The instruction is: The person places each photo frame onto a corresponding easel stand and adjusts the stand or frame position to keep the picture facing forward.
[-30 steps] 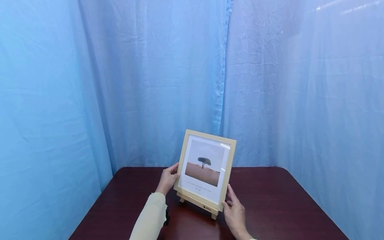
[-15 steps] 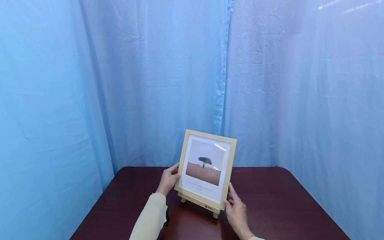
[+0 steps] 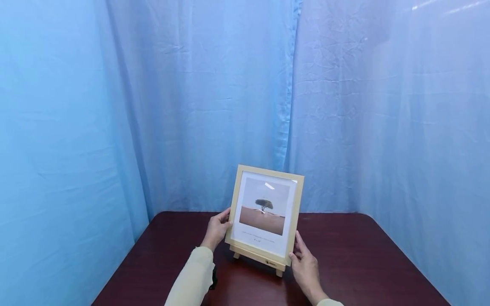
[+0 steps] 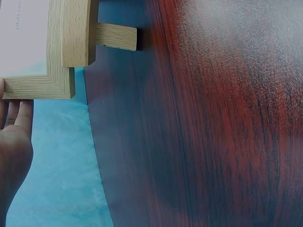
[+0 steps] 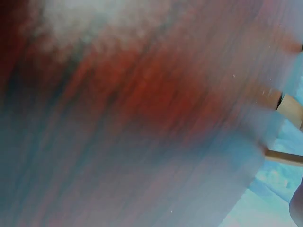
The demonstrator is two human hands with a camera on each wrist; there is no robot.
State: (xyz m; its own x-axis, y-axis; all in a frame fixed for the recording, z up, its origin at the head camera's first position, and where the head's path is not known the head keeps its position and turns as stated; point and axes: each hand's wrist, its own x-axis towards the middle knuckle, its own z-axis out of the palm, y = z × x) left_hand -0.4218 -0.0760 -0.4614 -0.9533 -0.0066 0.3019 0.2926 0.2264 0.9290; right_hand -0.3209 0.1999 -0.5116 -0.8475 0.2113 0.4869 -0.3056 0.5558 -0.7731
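A picture frame (image 3: 296, 212) of pale wood, with a print of a lone tree, leans on a small wooden easel (image 3: 254, 254) standing on the table. My left hand (image 3: 216, 229) holds the frame's left edge, its thumb at the front. At the lower right edge, my right hand (image 3: 306, 270) grips the frame between thumb and fingers. The left wrist view catches the frame's corner (image 4: 33, 88), the easel's ledge (image 4: 78, 33) and one foot. In the right wrist view, only an easel leg (image 5: 286, 158) and a sliver of hand (image 5: 297, 208) show; the rest is blurred.
The dark red wooden table (image 3: 356, 255) has rounded far corners and reflects light. Light blue curtains (image 3: 229, 106) hang behind it and along both sides.
The frame and easel have turned slightly, the right side moving a little away from me with both hands still holding. Glare on the glass has slid left. The whole view shifts slightly.
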